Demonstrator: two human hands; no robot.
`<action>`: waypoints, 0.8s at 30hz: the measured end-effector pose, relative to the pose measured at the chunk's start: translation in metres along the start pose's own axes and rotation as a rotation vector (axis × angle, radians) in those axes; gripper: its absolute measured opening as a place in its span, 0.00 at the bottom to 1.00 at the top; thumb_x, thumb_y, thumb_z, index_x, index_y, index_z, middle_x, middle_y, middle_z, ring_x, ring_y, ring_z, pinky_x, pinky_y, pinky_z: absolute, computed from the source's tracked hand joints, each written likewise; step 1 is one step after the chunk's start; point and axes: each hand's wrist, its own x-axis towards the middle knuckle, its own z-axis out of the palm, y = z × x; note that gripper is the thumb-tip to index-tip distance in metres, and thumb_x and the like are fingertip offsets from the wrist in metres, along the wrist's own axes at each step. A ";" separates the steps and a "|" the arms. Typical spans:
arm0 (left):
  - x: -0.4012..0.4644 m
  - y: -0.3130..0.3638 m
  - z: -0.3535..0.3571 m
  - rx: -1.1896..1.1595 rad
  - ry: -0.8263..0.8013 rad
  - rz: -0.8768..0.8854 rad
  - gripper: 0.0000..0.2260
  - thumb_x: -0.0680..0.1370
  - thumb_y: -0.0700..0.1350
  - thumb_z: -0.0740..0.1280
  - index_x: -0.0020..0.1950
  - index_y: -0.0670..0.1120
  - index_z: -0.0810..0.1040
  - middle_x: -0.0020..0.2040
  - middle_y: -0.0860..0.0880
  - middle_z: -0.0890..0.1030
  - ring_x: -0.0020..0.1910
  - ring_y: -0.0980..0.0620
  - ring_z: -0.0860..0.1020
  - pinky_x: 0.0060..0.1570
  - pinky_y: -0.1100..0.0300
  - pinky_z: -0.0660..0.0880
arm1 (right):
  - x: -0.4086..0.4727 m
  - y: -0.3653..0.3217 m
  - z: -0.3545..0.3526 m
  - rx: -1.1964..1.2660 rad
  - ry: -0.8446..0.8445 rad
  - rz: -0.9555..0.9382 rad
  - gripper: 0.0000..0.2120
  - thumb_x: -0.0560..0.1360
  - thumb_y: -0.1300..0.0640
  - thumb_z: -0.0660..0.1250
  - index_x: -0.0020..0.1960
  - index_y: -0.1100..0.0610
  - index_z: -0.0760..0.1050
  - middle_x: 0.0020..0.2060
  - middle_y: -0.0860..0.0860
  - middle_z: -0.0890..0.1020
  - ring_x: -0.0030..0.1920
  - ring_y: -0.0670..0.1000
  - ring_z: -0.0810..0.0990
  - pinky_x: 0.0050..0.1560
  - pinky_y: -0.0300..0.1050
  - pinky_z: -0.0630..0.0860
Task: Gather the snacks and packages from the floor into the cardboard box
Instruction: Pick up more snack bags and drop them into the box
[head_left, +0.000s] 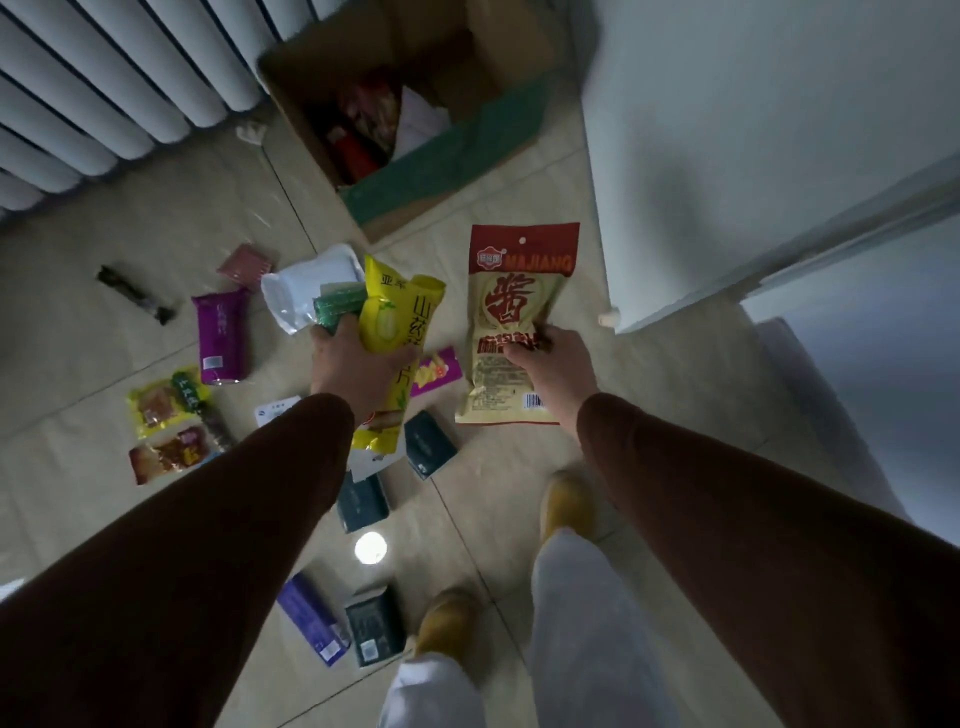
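Both brown-sleeved arms are reaching forward toward the open cardboard box (457, 156) at twelve o'clock. The right hand (550, 364) is clamping a red-and-cream sauce packet (514, 312). The left hand (358, 369) is gripping a yellow snack bag (395, 317), white pouch (306, 291) and green packet (337, 304). More packages are lying on the floor at nine o'clock.

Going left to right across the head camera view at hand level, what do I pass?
Purple packet → left hand gripping the yellow snack bag → right hand holding the red and cream sauce packet → white door.
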 end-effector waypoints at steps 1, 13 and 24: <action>0.009 0.007 -0.002 -0.012 0.018 -0.019 0.35 0.69 0.64 0.74 0.68 0.46 0.70 0.69 0.41 0.66 0.64 0.37 0.71 0.66 0.40 0.72 | 0.014 -0.009 -0.002 -0.012 -0.019 -0.009 0.11 0.77 0.56 0.73 0.58 0.58 0.83 0.48 0.51 0.88 0.45 0.47 0.87 0.43 0.36 0.80; 0.120 0.099 -0.038 -0.135 0.139 -0.128 0.32 0.71 0.61 0.74 0.68 0.45 0.71 0.65 0.43 0.67 0.61 0.41 0.72 0.61 0.46 0.73 | 0.155 -0.132 0.007 -0.137 -0.131 -0.126 0.12 0.77 0.58 0.72 0.60 0.56 0.82 0.51 0.51 0.87 0.49 0.49 0.86 0.49 0.42 0.83; 0.254 0.175 -0.067 -0.133 0.151 -0.166 0.33 0.72 0.64 0.71 0.68 0.46 0.70 0.67 0.42 0.66 0.63 0.40 0.71 0.64 0.47 0.69 | 0.288 -0.234 0.019 -0.256 -0.165 -0.165 0.14 0.76 0.56 0.74 0.61 0.54 0.81 0.51 0.50 0.87 0.51 0.50 0.86 0.57 0.54 0.83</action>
